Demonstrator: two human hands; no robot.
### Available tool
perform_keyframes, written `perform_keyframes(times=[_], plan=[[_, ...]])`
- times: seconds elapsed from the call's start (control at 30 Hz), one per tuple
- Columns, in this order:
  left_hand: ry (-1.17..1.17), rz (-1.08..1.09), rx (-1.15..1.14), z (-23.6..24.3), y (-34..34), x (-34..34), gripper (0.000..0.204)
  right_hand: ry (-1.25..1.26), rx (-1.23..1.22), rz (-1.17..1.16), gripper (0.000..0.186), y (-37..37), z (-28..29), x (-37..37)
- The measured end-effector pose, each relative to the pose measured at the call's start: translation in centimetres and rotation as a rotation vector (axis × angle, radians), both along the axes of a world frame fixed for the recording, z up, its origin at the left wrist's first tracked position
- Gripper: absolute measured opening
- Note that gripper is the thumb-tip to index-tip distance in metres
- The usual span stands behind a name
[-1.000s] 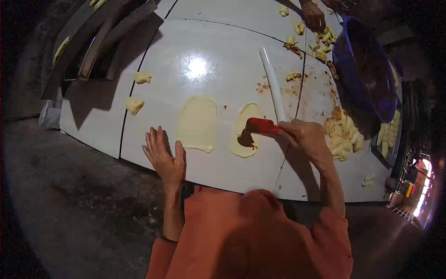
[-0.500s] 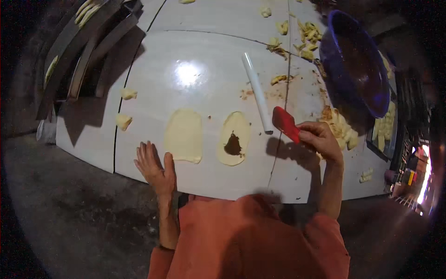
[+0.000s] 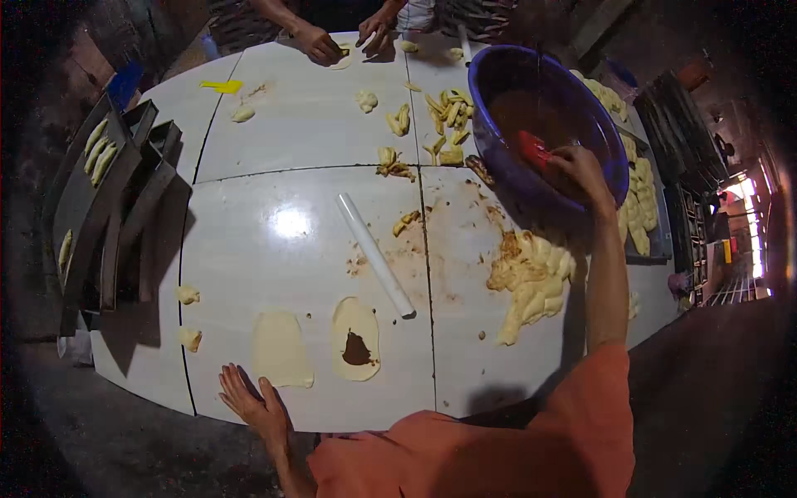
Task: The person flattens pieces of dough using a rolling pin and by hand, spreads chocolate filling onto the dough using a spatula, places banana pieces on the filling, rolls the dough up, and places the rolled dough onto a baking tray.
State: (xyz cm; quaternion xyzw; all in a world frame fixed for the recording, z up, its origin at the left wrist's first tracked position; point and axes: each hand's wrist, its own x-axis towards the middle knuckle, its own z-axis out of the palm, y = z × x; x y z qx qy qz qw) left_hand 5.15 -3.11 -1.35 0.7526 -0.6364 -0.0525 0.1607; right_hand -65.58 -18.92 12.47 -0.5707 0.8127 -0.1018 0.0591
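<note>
A bakery work area: a big white table [image 3: 290, 124] fills the frame, strewn with dough pieces [image 3: 531, 274], a rolling pin [image 3: 374, 253] at centre, stacked baking tins [image 3: 108, 191] at left, a blue bowl [image 3: 581, 116] upper right.

The right hand [image 3: 581, 170] holds a red spatula [image 3: 534, 150] inside the blue bowl [image 3: 506, 75]; the left hand [image 3: 249, 402] rests flat on the table [image 3: 282, 149] beside two dough ovals [image 3: 282, 349].
</note>
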Motion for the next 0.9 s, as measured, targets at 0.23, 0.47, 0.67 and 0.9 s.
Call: perform_keyframes(times=[0.23, 0.47, 0.67, 0.9], plan=[[-0.013, 0.02, -0.001, -0.1, 0.0, 0.1, 0.061, 0.112, 0.061, 0.282, 0.036, -4.0, -3.7, -0.9], [-0.023, 0.032, 0.025, 0.0, 0.1, 0.4, 0.062, -0.538, 0.131, 0.077, 0.036, -0.9, -0.7, 0.4], [-0.016, 0.012, 0.032, -0.2, -0.2, 0.2, 0.064, -0.764, 0.197, -0.098, 0.04, 1.2, 1.3, -0.4], [0.04, 0.019, 0.02, 0.6, 0.0, -0.3, 0.067, -0.738, 0.124, -0.105, 0.037, 2.5, 4.5, 3.9]])
